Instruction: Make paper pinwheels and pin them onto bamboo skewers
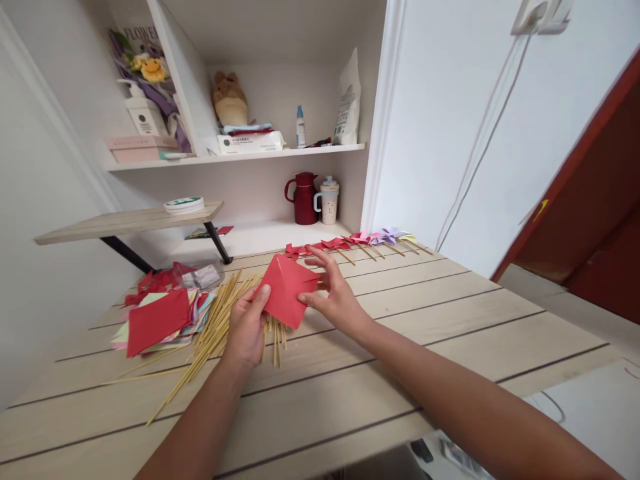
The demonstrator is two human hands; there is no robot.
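Observation:
Both of my hands hold a folded red paper square (286, 291) just above the wooden table (410, 347). My left hand (247, 330) pinches its lower left edge with thumb on top. My right hand (334, 293) grips its right corner, fingers spread behind it. Under the paper lies a loose bundle of thin bamboo sticks (213, 327). Left of them sits a stack of coloured paper sheets (157, 320) with a red one on top.
A row of finished paper pinwheels (357, 241) on sticks lies along the table's far edge. A clear plastic bag (203, 275) lies near the paper stack. Behind are a small raised shelf (125, 223), a red jug (304, 198), a cup (329, 200) and shelves with bottles.

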